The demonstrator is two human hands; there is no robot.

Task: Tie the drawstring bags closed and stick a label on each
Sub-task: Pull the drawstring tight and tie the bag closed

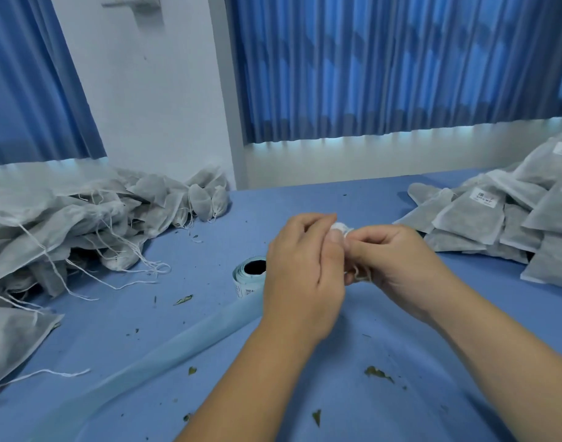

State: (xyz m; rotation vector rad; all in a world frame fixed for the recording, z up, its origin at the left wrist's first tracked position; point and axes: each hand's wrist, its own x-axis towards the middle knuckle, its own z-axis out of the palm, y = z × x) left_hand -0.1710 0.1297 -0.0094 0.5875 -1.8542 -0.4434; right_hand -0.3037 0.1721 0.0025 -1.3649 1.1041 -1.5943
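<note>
The untied bags point(82, 224) lie heaped at the far left of the worktop point(305, 199), their loose strings trailing toward the centre. The label roll point(248, 277) stands just left of the left hand point(302, 269), its core opening facing up. The hand covers its right edge. A bare backing strip point(165, 349) runs from the roll toward the lower left.

Both hands meet at the centre, raised above the worktop. The left hand and the right hand point(391, 263) are curled, fingertips pinching the gathered white neck of one bag point(340, 227) between them. The rest of that bag is hidden. A drawstring point(362, 277) loop shows below the right hand. The tying step appears to be in progress.

The labelled bags point(483, 218) are stacked at the right. For the labelling step, the left hand is the nearer one to the roll.
</note>
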